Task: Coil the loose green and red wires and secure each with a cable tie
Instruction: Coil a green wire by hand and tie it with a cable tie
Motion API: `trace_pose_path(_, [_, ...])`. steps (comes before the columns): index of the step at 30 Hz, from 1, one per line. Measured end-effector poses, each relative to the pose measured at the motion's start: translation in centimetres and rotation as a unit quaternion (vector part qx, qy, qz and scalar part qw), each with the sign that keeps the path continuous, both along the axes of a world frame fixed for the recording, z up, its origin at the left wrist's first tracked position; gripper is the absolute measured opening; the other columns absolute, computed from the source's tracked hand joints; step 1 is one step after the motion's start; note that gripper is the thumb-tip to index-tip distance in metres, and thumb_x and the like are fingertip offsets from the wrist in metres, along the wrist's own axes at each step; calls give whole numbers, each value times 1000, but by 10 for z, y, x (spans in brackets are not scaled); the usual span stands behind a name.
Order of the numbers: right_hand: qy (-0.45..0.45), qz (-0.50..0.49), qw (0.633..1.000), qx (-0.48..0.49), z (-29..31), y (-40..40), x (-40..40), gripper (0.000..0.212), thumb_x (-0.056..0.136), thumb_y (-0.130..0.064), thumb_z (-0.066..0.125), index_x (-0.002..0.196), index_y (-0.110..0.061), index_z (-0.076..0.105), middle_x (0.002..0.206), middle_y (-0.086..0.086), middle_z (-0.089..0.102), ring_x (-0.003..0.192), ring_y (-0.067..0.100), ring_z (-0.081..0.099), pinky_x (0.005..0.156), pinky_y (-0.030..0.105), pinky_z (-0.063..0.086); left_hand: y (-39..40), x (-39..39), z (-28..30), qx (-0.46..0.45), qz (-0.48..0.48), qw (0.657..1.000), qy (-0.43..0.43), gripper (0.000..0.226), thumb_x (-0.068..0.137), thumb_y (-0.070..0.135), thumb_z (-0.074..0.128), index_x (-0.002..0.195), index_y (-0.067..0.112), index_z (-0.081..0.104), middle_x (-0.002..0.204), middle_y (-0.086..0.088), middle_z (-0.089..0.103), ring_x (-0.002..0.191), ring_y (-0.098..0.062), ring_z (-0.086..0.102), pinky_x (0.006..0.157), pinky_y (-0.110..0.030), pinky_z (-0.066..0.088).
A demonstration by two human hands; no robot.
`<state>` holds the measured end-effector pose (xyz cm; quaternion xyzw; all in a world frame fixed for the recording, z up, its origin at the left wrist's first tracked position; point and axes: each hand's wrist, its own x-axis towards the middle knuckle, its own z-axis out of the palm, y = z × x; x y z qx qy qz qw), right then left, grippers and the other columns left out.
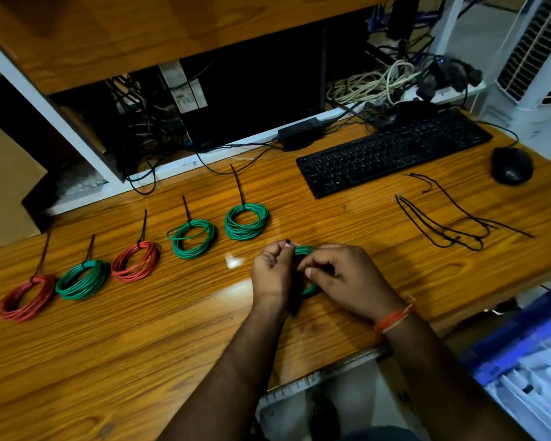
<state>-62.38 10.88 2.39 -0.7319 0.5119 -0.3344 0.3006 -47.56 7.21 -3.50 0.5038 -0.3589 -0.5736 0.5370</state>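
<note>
On the wooden bench [172,329], five finished wire coils lie in a row that climbs from the near left toward the middle. Farthest left is a red wire coil [26,299], touching a green wire coil [82,279] just to its right; then comes a second red wire coil [136,261], then a looser green wire coil [192,238], then a tighter green wire coil [247,221]. Each is cinched by a black cable tie whose long tail sticks up and away from the person.

Right of the row, both hands meet over a sixth green coil [305,250], only partly visible between them. The left hand [272,272] has its fingers curled, pinching the head end of a black cable tie [288,242] at the coil's far edge. The right hand [344,278], with an orange thread band [395,318] at the wrist, has its fingers curled around the coil's near side, gripping it.

Behind the hands sits a black computer keyboard [392,151]; its key lettering is too blurred to read. Farther right, several loose black cable ties [452,218] lie scattered on the bench, and a black computer mouse [511,165] rests beyond them. A white label [188,90] on the dark equipment under the shelf carries print too small to make out.
</note>
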Motion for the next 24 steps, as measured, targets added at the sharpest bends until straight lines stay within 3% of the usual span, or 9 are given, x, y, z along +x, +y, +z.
trace_pose_path(3, [-77,33,991,102,8,0,-8,17,91,-4,70,95,-17,81,90,-8,77,88,0,69,77,23,54,0,0,-1,2,-2,1000,-25,19,90,29,61,81,23,77,81,-10,66,79,-27,59,74,-40,46])
trace_pose_path(5, [-201,61,966,153,9,3,-10,15,92,-2,67,99,-6,79,91,2,78,87,6,70,75,19,51,0,1,0,5,-2,1000,-26,19,90,32,61,83,22,76,81,-11,67,78,-27,61,73,-39,46])
trace_pose_path(7, [-374,91,898,213,7,6,-14,27,88,-9,60,107,3,75,97,16,75,91,18,69,75,19,51,1,1,3,17,-3,1000,-27,20,91,32,61,81,21,75,78,-12,66,73,-26,58,72,-38,45])
trace_pose_path(9, [-475,107,840,242,3,7,-16,40,78,-14,59,111,1,76,104,24,73,97,24,67,79,21,52,2,0,3,30,-6,999,-22,22,95,30,61,79,20,74,76,-14,62,73,-26,53,72,-38,42])
trace_pose_path(10, [-480,104,840,231,3,7,-15,40,76,-11,59,111,-2,77,106,22,73,100,24,66,81,22,52,2,0,4,31,-7,999,-22,23,96,30,61,80,19,74,76,-15,61,73,-26,52,70,-36,41])
trace_pose_path(13, [-356,27,925,125,2,4,-11,25,92,2,65,110,-10,78,109,9,76,108,20,69,91,26,54,3,0,3,29,-13,999,-28,25,93,34,61,85,15,76,77,-14,63,73,-24,52,68,-34,41])
trace_pose_path(16, [-274,-38,960,51,-2,1,-4,14,97,-13,67,104,-11,79,104,7,74,106,17,69,92,31,55,3,1,2,25,-14,999,-37,31,95,34,61,95,6,75,87,-19,66,84,-26,57,77,-41,44])
trace_pose_path(20, [-331,-58,940,59,4,7,7,20,102,-10,59,101,-13,78,98,2,75,94,6,69,74,17,51,4,2,2,21,-17,998,-53,35,95,36,62,101,4,75,97,-25,72,84,-37,65,79,-47,50])
trace_pose_path(24, [-362,-118,921,80,3,6,14,22,105,-13,55,104,-20,76,80,3,71,74,16,61,56,24,41,7,2,7,26,-31,998,-44,41,95,35,61,85,-5,64,75,-18,56,72,-27,47,67,-39,37])
